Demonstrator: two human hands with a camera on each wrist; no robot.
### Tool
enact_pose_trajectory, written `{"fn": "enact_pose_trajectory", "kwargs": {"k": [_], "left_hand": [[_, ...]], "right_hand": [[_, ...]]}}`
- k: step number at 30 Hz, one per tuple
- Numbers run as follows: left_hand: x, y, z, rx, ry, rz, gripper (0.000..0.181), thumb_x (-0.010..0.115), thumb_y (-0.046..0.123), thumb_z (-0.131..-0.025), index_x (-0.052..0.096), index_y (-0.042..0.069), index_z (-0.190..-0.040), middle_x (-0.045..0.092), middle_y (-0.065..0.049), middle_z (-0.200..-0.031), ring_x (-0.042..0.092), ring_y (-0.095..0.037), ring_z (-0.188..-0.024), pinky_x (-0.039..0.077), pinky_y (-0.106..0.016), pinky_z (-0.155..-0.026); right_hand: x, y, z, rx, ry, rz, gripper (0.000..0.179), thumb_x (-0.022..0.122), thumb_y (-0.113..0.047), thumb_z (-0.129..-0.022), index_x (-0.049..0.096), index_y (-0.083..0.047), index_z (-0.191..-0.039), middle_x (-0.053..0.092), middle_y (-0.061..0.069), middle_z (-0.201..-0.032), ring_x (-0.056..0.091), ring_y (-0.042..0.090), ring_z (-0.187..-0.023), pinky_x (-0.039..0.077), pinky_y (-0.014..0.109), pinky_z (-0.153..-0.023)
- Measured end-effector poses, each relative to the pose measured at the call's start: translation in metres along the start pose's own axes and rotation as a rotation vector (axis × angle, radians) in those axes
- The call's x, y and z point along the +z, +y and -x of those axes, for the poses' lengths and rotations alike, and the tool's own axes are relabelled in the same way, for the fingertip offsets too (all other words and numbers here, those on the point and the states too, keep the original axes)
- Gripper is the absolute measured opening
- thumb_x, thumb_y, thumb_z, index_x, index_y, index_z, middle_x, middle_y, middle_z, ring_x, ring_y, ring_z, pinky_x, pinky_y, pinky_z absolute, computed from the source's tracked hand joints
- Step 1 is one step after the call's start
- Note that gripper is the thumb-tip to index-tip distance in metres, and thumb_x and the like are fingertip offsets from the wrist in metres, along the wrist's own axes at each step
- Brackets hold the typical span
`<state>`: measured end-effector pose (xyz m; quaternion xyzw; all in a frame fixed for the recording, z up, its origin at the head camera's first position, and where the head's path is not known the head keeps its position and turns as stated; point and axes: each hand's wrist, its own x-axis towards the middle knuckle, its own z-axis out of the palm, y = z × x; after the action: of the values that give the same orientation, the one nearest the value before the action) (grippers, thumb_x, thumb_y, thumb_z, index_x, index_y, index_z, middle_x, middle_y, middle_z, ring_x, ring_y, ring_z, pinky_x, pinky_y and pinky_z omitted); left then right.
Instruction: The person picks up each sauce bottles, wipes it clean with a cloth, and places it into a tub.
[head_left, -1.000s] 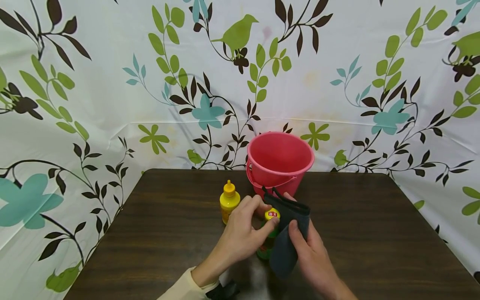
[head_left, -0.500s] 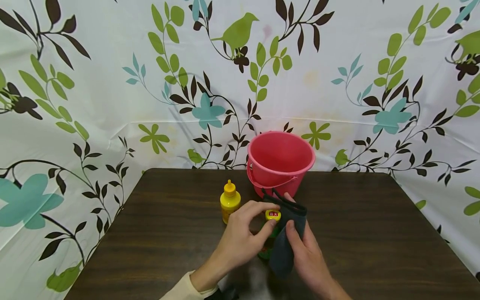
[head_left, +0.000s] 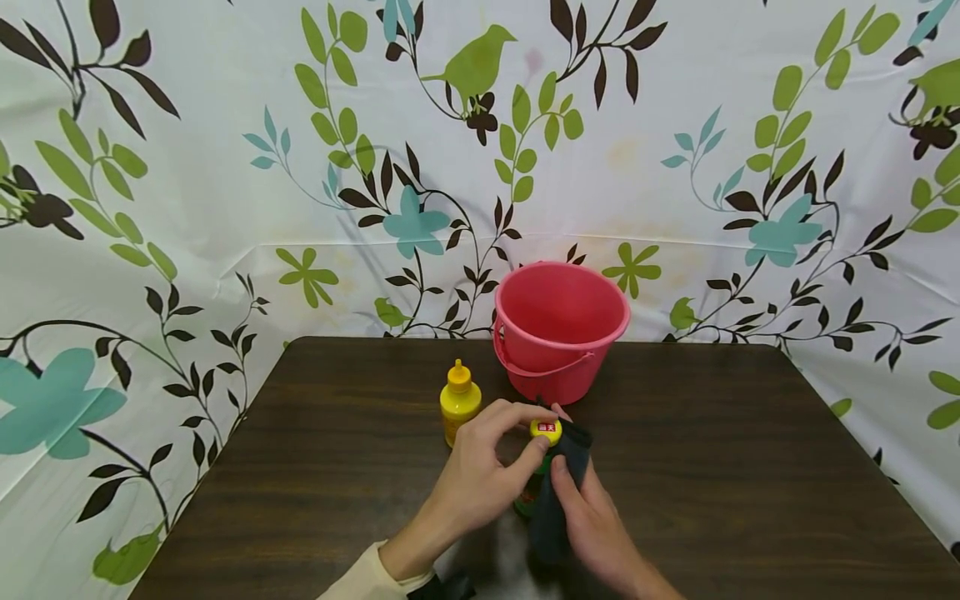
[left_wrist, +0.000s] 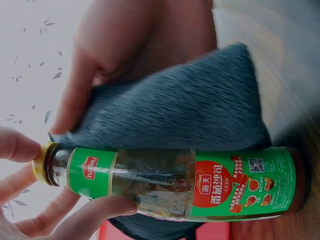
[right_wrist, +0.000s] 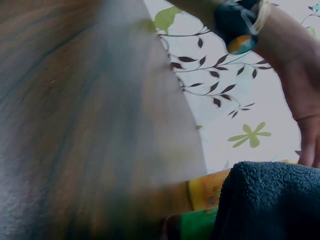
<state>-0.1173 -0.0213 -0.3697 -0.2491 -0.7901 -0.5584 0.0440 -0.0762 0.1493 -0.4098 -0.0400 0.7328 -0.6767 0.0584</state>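
Observation:
A glass sauce bottle [left_wrist: 150, 175] with green and red labels stands upright on the table in the head view. Its yellow cap [head_left: 546, 430] is pinched between the thumb and fingers of my left hand [head_left: 476, 479]. My right hand [head_left: 600, 525] grips a folded dark grey-blue cloth [head_left: 557, 508] against the bottle's right side. In the left wrist view, the cloth runs along the bottle from neck to lower label and also shows behind it. The cloth hides much of the bottle in the right wrist view, where only a green strip and the base appear.
A yellow squeeze bottle [head_left: 459, 406] with a pointed tip stands just behind my left hand. Farther back is a pink bucket [head_left: 562, 371], its handle hanging down in front. Behind the dark wooden table [head_left: 337, 450] hangs a leaf-patterned white curtain [head_left: 247, 208].
My right hand and the cloth have moved left and slightly toward me, wrapping closer to the sauce bottle. More of the bucket's base shows. My left hand stays at the cap.

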Motion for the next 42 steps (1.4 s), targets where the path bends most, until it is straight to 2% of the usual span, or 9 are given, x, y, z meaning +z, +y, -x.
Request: {"fn": "enact_pose_trajectory", "kwargs": {"k": [3,5,8,15,18,25,33,37,42], "left_hand": [[0.001,0.0,-0.001,-0.005,-0.02,0.002,0.029,0.073,0.023,-0.098,0.074,0.032,-0.125,0.07,0.014,-0.115,0.064,-0.009,-0.101,0.063,-0.03,-0.081],[0.001,0.0,-0.001,-0.007,-0.03,0.006,0.028,0.073,0.022,-0.098,0.074,0.031,-0.125,0.07,0.015,-0.115,0.065,-0.009,-0.102,0.063,-0.032,-0.083],[0.002,-0.001,-0.001,-0.006,-0.033,0.006,0.028,0.072,0.021,-0.098,0.074,0.028,-0.125,0.069,0.014,-0.113,0.066,-0.008,-0.102,0.063,-0.033,-0.086],[0.0,0.0,-0.003,-0.002,-0.026,-0.017,0.028,0.072,0.02,-0.097,0.073,0.029,-0.123,0.068,0.015,-0.11,0.066,-0.006,-0.101,0.062,-0.034,-0.091],[-0.001,0.0,-0.003,0.004,-0.026,-0.021,0.027,0.072,0.02,-0.097,0.073,0.028,-0.123,0.068,0.014,-0.109,0.067,-0.007,-0.101,0.062,-0.035,-0.091],[-0.002,-0.001,-0.003,0.009,-0.031,-0.021,0.027,0.071,0.018,-0.098,0.073,0.027,-0.123,0.067,0.013,-0.108,0.067,-0.007,-0.101,0.062,-0.039,-0.092],[-0.003,-0.001,-0.003,0.022,-0.035,-0.019,0.028,0.07,0.018,-0.099,0.072,0.028,-0.124,0.066,0.012,-0.108,0.067,-0.007,-0.102,0.062,-0.038,-0.094],[-0.003,-0.002,-0.003,0.031,-0.026,-0.025,0.027,0.07,0.019,-0.099,0.072,0.028,-0.124,0.067,0.011,-0.108,0.067,-0.007,-0.102,0.062,-0.037,-0.095],[-0.001,0.0,-0.004,0.02,-0.035,-0.02,0.027,0.071,0.02,-0.098,0.072,0.026,-0.124,0.067,0.012,-0.11,0.066,-0.007,-0.104,0.061,-0.035,-0.095]], "right_hand": [[-0.002,0.009,0.002,0.062,0.006,0.011,0.062,0.037,-0.043,-0.115,0.019,-0.016,-0.168,0.031,0.014,-0.171,0.035,0.035,-0.152,0.044,0.048,-0.114],[-0.004,0.015,0.003,0.095,0.005,0.017,0.065,0.037,-0.045,-0.115,0.019,-0.012,-0.168,0.032,0.02,-0.169,0.037,0.038,-0.15,0.046,0.046,-0.111],[-0.007,0.022,0.001,0.124,-0.012,0.032,0.071,0.036,-0.05,-0.114,0.013,-0.012,-0.17,0.025,0.02,-0.174,0.029,0.039,-0.157,0.038,0.055,-0.12],[-0.013,0.034,-0.003,0.217,-0.008,0.179,0.079,0.034,-0.06,-0.111,0.016,-0.01,-0.17,0.025,0.025,-0.173,0.029,0.046,-0.157,0.032,0.068,-0.121],[-0.015,0.038,-0.005,0.218,-0.015,0.22,0.08,0.034,-0.061,-0.111,0.018,-0.009,-0.17,0.024,0.025,-0.174,0.024,0.047,-0.16,0.025,0.072,-0.123],[-0.019,0.044,-0.006,0.236,-0.061,0.256,0.081,0.035,-0.065,-0.109,0.025,-0.01,-0.168,0.035,0.027,-0.169,0.034,0.047,-0.156,0.031,0.072,-0.12],[-0.024,0.047,-0.006,0.189,-0.098,0.335,0.076,0.036,-0.058,-0.111,0.023,-0.01,-0.169,0.031,0.023,-0.172,0.031,0.047,-0.158,0.028,0.073,-0.122],[-0.025,0.045,-0.006,0.189,-0.103,0.291,0.077,0.037,-0.058,-0.111,0.024,-0.01,-0.169,0.029,0.023,-0.173,0.028,0.047,-0.159,0.026,0.074,-0.122],[-0.026,0.039,-0.004,0.181,-0.093,0.142,0.073,0.038,-0.057,-0.111,0.028,-0.012,-0.167,0.035,0.017,-0.171,0.031,0.041,-0.158,0.03,0.067,-0.123]]}}
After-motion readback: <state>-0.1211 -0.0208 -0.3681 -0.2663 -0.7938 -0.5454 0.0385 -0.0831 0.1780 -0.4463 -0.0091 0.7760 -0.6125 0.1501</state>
